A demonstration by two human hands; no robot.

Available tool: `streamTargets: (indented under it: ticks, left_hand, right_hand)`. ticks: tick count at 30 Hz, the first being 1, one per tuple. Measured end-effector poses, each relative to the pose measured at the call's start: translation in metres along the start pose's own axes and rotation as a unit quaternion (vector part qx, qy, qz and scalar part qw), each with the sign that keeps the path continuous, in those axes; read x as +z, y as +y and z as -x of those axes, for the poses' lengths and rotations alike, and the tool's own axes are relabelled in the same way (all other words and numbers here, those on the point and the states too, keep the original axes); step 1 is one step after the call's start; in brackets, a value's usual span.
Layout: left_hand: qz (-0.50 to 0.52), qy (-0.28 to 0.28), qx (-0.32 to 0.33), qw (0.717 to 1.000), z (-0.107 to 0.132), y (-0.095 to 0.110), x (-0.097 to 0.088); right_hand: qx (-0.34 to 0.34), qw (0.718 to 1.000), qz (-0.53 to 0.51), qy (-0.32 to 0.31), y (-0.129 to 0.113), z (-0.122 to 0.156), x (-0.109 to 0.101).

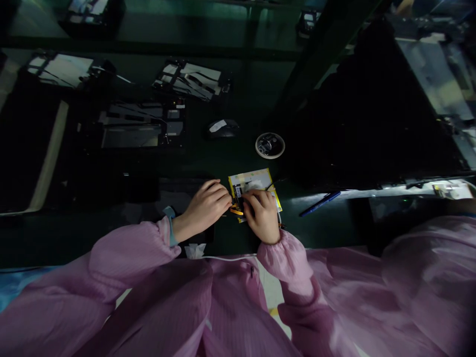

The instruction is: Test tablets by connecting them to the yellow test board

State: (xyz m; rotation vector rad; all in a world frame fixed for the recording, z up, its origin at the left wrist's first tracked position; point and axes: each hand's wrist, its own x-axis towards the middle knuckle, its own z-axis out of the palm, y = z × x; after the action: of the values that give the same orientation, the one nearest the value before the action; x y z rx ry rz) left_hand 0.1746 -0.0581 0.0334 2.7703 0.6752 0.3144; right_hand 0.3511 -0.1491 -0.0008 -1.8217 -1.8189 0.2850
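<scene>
A flat silver pack with yellow taped edges (260,175), which looks like a battery pack, lies on the dark bench in front of me. It carries a black label strip with a white printed tag. My left hand (208,204) is at its left edge, fingers closed together; what they pinch is hidden. Over the pack's lower right part rests my right hand (262,214), its thumb and fingers bent inward in a closed grip. Between the fingertips of both hands shows a short orange flat strip (236,211), like a flex cable. A thin cable runs beside my right wrist.
Beyond the pack are a round tin (270,146) with small dark parts and a black mouse (223,128). A blue pen (320,204) lies to the right. Opened device housings (143,124) stand at the back left. A co-worker's pink sleeve (431,267) is at right.
</scene>
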Motion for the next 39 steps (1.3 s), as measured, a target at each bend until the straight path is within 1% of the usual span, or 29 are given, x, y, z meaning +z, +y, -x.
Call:
streamTargets:
  ticks: [7, 12, 15, 21, 25, 28, 30, 31, 33, 34, 35, 37, 38, 39]
  left_hand:
    - [0.005, 0.006, -0.003, 1.000, 0.001, 0.001, -0.001]
    - [0.001, 0.005, -0.003, 1.000, 0.000, 0.001, 0.001]
    - [-0.003, 0.011, -0.002, 1.000, -0.001, 0.001, 0.004]
    - [0.005, 0.021, 0.001, 1.000, 0.000, 0.002, 0.008]
    - [0.000, 0.020, 0.000, 1.000, -0.001, 0.001, 0.009]
    - [-0.008, 0.013, 0.001, 1.000, -0.002, -0.001, 0.009]
    - [-0.009, 0.015, 0.007, 1.000, -0.001, 0.001, 0.006]
    - [-0.008, 0.026, 0.007, 1.000, 0.002, 0.003, 0.004]
    - [-0.003, 0.059, -0.006, 0.998, 0.010, 0.011, -0.002]
    - [-0.004, 0.074, -0.017, 0.997, 0.016, 0.016, -0.004]
    - [-0.011, 0.083, -0.028, 0.996, 0.022, 0.022, -0.006]
    - [-0.035, 0.072, -0.039, 0.996, 0.032, 0.031, -0.006]
    - [-0.048, 0.056, -0.036, 0.997, 0.036, 0.034, -0.005]
    - [-0.056, 0.040, -0.029, 0.997, 0.038, 0.037, -0.003]
  right_hand:
    - [-0.002, 1.000, 0.010, -0.007, 0.001, 0.000, 0.001]
    - [-0.002, 1.000, -0.001, 0.000, 0.000, 0.000, 0.000]
    - [-0.019, 1.000, -0.015, -0.002, -0.001, 0.001, -0.002]
    - [-0.056, 0.998, -0.016, -0.039, 0.000, 0.003, -0.011]
    - [-0.070, 0.995, 0.016, -0.064, -0.005, 0.003, -0.015]
    - [-0.078, 0.990, 0.085, -0.080, -0.017, 0.003, -0.012]
    - [-0.074, 0.987, 0.121, -0.073, -0.023, 0.003, -0.011]
    - [-0.076, 0.988, 0.121, -0.067, -0.024, 0.003, -0.013]
    - [-0.083, 0.992, 0.080, -0.052, -0.021, 0.006, -0.023]
    - [-0.077, 0.995, 0.048, -0.033, -0.017, 0.010, -0.031]
    - [-0.059, 0.998, 0.021, -0.005, -0.012, 0.016, -0.040]
    - [0.007, 0.998, -0.004, 0.063, -0.003, 0.032, -0.057]
    - [0.040, 0.996, -0.002, 0.083, 0.001, 0.041, -0.063]
    - [0.059, 0.995, 0.004, 0.084, 0.004, 0.050, -0.066]
